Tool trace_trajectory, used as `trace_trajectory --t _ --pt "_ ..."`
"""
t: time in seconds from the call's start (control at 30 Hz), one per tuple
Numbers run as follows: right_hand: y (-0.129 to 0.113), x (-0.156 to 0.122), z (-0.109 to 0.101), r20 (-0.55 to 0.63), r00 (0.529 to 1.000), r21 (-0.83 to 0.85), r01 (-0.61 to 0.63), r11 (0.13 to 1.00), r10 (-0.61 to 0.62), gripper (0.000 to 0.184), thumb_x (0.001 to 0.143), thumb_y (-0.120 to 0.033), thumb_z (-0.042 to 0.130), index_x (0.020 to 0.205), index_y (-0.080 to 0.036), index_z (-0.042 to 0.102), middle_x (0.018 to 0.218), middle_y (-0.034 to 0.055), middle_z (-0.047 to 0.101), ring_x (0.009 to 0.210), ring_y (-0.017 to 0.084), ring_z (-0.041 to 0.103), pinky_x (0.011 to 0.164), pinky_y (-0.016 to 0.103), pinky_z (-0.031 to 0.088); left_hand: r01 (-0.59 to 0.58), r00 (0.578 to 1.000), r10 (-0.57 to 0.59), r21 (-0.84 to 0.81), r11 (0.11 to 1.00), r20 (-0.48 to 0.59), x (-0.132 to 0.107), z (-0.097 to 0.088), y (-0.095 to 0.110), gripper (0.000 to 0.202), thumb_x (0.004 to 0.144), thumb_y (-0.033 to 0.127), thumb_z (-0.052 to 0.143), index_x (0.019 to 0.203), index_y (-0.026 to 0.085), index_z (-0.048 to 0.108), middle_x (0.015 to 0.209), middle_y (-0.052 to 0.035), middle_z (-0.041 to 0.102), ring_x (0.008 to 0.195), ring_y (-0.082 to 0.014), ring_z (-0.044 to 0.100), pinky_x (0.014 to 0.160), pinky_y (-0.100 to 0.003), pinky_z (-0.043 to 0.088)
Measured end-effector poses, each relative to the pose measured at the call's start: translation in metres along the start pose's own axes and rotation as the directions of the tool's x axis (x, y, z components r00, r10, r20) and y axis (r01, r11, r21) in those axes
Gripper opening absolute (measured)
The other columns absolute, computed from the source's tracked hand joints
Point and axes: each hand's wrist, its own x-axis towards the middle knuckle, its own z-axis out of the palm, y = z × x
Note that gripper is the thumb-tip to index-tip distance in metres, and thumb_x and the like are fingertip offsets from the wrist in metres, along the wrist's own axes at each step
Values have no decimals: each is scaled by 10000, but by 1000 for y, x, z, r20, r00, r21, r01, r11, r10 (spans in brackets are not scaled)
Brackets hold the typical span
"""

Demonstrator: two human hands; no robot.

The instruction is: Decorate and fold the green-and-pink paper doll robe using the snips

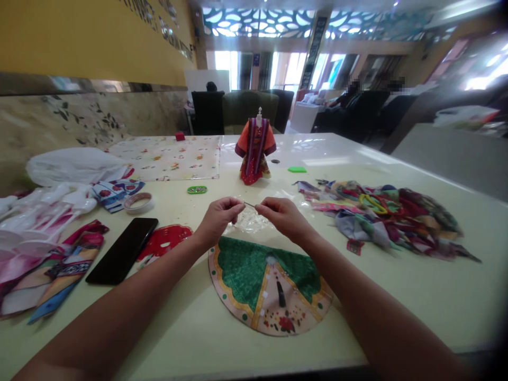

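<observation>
My left hand (pixel 219 218) and my right hand (pixel 286 218) face each other over the table. Each pinches one end of a thin, short, needle-like piece (pixel 250 205), too small to name surely. Crinkled clear plastic (pixel 252 221) lies just beneath them. Nearer to me, a half-round fabric piece (pixel 238 264) is spread flat, green with a gold and beige border and a flowered panel. Beyond my hands, a small dress form (pixel 255 151) stands upright in a red and orange robe with purple stripes.
On the left are a black phone (pixel 122 251), red fabric (pixel 169 238), a tape roll (pixel 138 202) and white plastic bags (pixel 73 164). A green tray (pixel 197 190) and a green block (pixel 297 170) lie farther back. Fabric scraps (pixel 389 214) heap at right. People sit in the background.
</observation>
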Motion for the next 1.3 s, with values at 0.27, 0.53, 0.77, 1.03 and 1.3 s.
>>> trace_trajectory --t 0.27,0.53,0.77,1.03,1.3 --pt "-4 -2 -4 -34 998 -272 48 961 -60 314 845 -453 561 679 -192 611 570 -15 515 567 118 410 550 259 253 -27 1000 28 63 998 -5 0 0 -1 241 731 352 736 767 131 646 584 37 518 513 -69 430 517 -208 348" --pt "-6 -3 -6 -44 995 -372 64 926 -86 303 849 -460 574 707 -203 647 566 -12 540 552 116 414 548 266 224 -16 1000 15 71 997 10 -3 3 7 247 701 346 750 728 130 633 563 42 514 497 -63 426 505 -206 339" --pt "-9 -3 -5 -43 998 -306 28 952 -43 333 842 -454 561 641 -190 586 554 -20 495 561 114 389 555 271 231 -43 999 43 74 996 5 -2 1 4 231 709 334 742 734 135 628 585 40 524 507 -64 433 506 -205 350" --pt "-3 -2 1 139 971 278 -227 933 195 344 793 -483 589 656 -167 603 484 -67 354 485 78 288 485 249 200 -58 998 59 76 995 -9 -2 2 7 223 708 331 738 733 140 625 591 39 528 509 -66 432 500 -204 351" --pt "-4 -2 4 126 968 343 -250 905 219 350 772 -493 606 658 -163 596 491 -74 338 479 68 260 471 245 166 -51 999 52 44 998 -14 -2 2 2 222 747 349 720 797 140 667 601 31 543 528 -74 461 536 -212 366"
